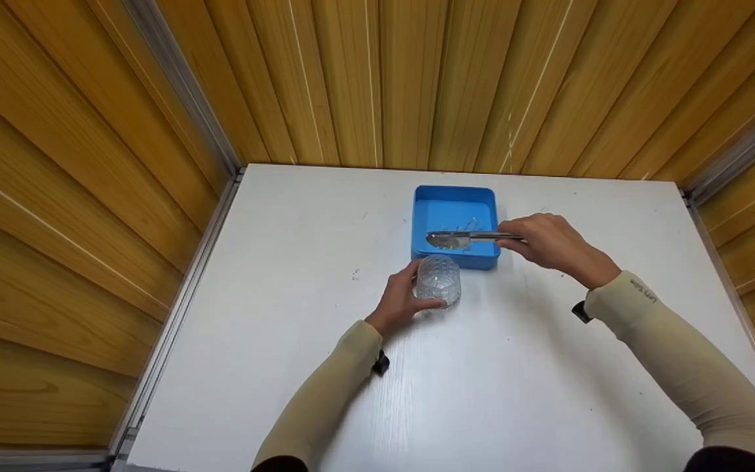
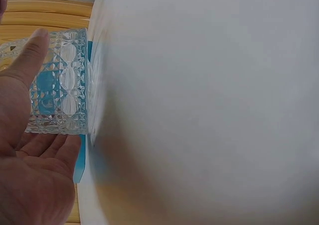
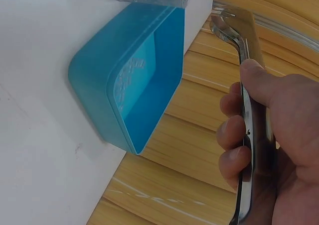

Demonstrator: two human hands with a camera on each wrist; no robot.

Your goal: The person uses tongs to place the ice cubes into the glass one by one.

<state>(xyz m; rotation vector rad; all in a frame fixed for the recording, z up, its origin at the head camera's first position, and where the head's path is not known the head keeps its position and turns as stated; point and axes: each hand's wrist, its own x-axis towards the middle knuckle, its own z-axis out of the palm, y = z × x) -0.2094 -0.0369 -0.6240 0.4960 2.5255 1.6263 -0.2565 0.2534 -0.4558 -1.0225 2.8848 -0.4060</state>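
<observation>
Left hand [image 1: 401,301] curls around a clear patterned glass [image 1: 439,280] just beside a blue box [image 1: 480,262]; right hand [image 1: 548,242] grips metal tongs [image 1: 479,236] extending leftward over the box.

Left sleeve [image 1: 325,387] and right sleeve [image 1: 685,367] are beige, the right bearing dark lettering [image 1: 643,291] near the wrist [image 1: 601,270]. A small black fitting [image 1: 381,363] sits at each wrist; black fabric [image 1: 738,459] borders both sleeves' upper ends.

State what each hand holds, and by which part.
The left hand holds the glass by its sides; the right hand holds the metal tongs around their arms.
</observation>
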